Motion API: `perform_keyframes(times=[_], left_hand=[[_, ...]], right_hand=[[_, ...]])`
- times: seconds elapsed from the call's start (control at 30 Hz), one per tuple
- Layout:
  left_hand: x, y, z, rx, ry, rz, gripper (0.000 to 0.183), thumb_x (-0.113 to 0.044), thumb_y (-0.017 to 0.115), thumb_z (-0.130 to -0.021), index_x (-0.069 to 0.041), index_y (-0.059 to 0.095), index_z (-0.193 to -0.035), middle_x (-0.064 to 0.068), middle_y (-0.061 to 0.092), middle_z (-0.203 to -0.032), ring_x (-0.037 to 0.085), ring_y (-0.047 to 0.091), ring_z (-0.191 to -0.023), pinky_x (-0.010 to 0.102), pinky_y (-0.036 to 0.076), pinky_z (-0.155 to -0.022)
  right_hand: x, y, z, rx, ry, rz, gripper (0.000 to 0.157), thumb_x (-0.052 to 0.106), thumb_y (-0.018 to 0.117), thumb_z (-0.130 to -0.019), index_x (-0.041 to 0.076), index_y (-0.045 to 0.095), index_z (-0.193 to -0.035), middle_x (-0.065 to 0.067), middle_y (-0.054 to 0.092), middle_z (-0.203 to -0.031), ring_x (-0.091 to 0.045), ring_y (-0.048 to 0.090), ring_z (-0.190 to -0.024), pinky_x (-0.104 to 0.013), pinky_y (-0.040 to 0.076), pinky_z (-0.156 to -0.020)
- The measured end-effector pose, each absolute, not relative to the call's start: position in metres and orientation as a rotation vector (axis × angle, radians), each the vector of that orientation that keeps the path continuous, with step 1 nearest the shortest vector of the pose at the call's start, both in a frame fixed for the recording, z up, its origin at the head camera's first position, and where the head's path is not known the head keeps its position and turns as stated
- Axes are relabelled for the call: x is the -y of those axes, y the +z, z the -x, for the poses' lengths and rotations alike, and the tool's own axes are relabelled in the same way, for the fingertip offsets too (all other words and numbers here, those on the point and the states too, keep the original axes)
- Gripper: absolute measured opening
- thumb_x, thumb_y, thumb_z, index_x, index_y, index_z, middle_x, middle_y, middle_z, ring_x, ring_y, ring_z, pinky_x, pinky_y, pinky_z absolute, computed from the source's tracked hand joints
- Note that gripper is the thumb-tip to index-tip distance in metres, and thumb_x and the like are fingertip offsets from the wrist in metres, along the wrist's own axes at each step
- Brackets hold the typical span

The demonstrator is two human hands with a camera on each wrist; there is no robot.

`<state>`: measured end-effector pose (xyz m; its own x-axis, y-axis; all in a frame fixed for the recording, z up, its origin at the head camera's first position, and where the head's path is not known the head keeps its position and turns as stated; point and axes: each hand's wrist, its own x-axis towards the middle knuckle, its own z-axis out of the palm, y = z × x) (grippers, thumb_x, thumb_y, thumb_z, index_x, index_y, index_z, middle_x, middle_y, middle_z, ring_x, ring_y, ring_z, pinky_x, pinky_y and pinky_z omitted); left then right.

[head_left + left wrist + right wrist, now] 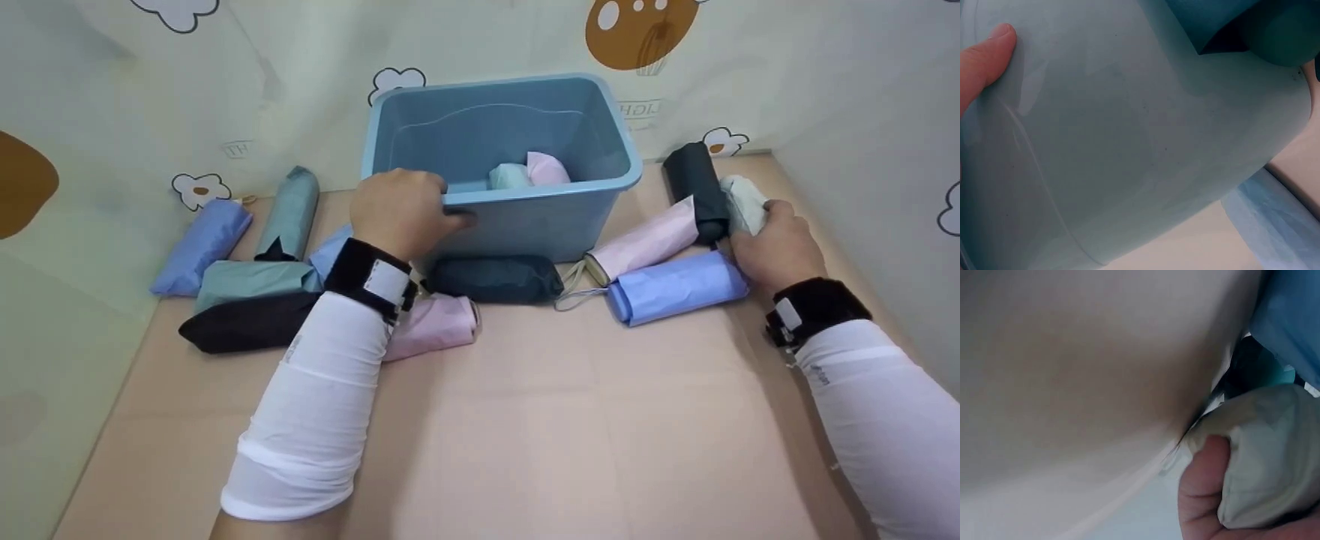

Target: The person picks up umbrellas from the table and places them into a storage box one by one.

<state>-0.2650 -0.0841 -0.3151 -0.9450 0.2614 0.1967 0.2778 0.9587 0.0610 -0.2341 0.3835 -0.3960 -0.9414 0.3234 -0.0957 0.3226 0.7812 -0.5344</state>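
A blue plastic bin [540,221] stands at the back, with a pale green and a pink folded umbrella [547,169] inside. My left hand [401,214] grips its front rim near the left corner; in the left wrist view the thumb [994,59] lies against the bin's outer wall. At the right, my right hand [784,244] holds a whitish folded umbrella [744,202], beside a dark green umbrella [696,191]. The right wrist view shows the whitish umbrella [1275,455] between thumb and fingers, partly hidden by the hand.
Right of the bin lie pink [649,240] and blue [675,289] umbrellas. A dark one [495,279] lies against its front. Several more, including a black one [251,324] and a green one [291,214], lie at the left. Patterned fabric walls [285,97] surround the beige surface [525,435].
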Motion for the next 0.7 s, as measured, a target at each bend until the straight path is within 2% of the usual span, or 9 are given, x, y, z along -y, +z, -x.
perform_keyframes(times=[0.37, 0.7], left_hand=[[0.084, -0.315, 0.267, 2.917, -0.12, 0.407, 0.053, -0.068, 0.075, -0.086, -0.015, 0.076, -0.091, 0.006, 0.074, -0.084, 0.031, 0.069, -0.081, 0.049, 0.054, -0.068], [0.084, -0.315, 0.266, 2.909, -0.118, 0.414, 0.053, -0.068, 0.074, -0.086, -0.015, 0.074, -0.087, 0.005, 0.072, -0.08, 0.03, 0.067, -0.077, 0.048, 0.053, -0.065]], right_hand=[[-0.384, -0.362, 0.222, 2.728, 1.032, 0.479, 0.077, 0.028, 0.044, -0.101, -0.003, 0.015, -0.164, -0.039, 0.035, -0.157, -0.051, 0.046, -0.129, -0.066, 0.041, -0.106], [-0.344, -0.32, 0.212, 2.532, 1.091, 0.33, 0.069, 0.023, 0.044, -0.1, 0.007, 0.025, -0.164, -0.024, 0.037, -0.162, -0.037, 0.045, -0.13, -0.052, 0.042, -0.103]])
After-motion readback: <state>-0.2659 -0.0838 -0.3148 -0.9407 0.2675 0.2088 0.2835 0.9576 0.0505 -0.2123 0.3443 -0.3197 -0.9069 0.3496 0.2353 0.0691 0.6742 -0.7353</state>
